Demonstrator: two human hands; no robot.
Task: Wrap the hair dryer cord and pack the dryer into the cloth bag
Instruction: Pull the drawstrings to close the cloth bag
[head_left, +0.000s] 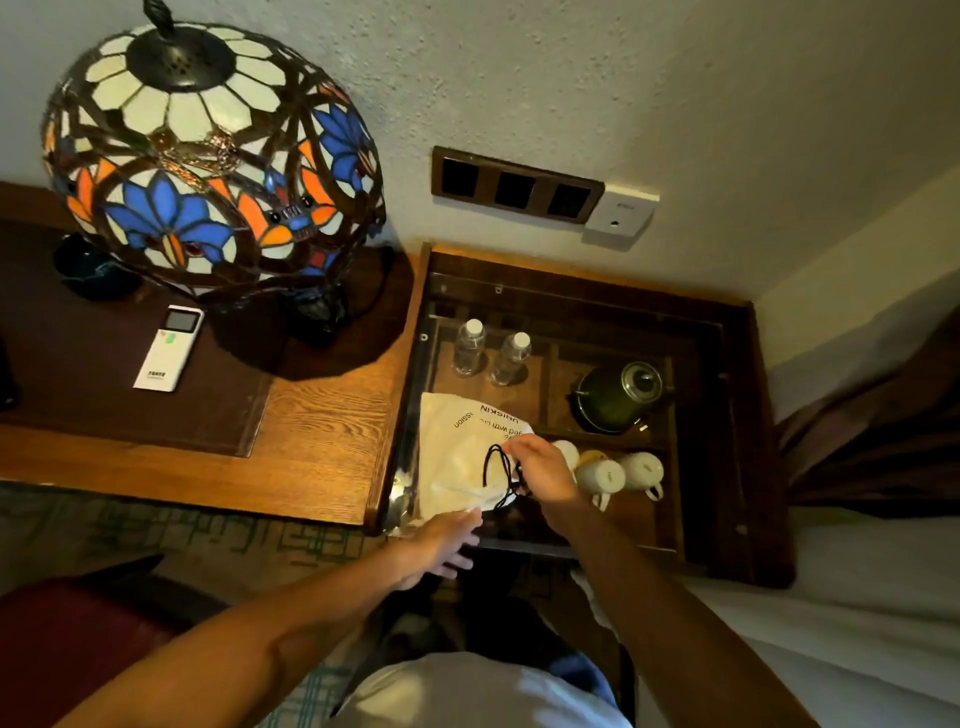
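A white cloth bag (457, 447) with black printed lettering lies on the glass top of a low wooden cabinet (748, 415). Black drawstring loops (496, 470) stick up from the bag's near end. My right hand (540, 470) is pinched on that drawstring just above the bag. Just below the bag's near edge, my left hand (441, 540) hovers with its fingers spread and nothing in them. The hair dryer and its cord are not visible; the bag bulges, and I cannot tell what is inside.
Under the glass are two water bottles (488, 351), a dark kettle (618, 397) and white mugs (618, 475). To the left, a wooden desk (311, 447) carries a stained-glass lamp (208, 156) and a white remote (169, 348). A bed edge (857, 597) lies right.
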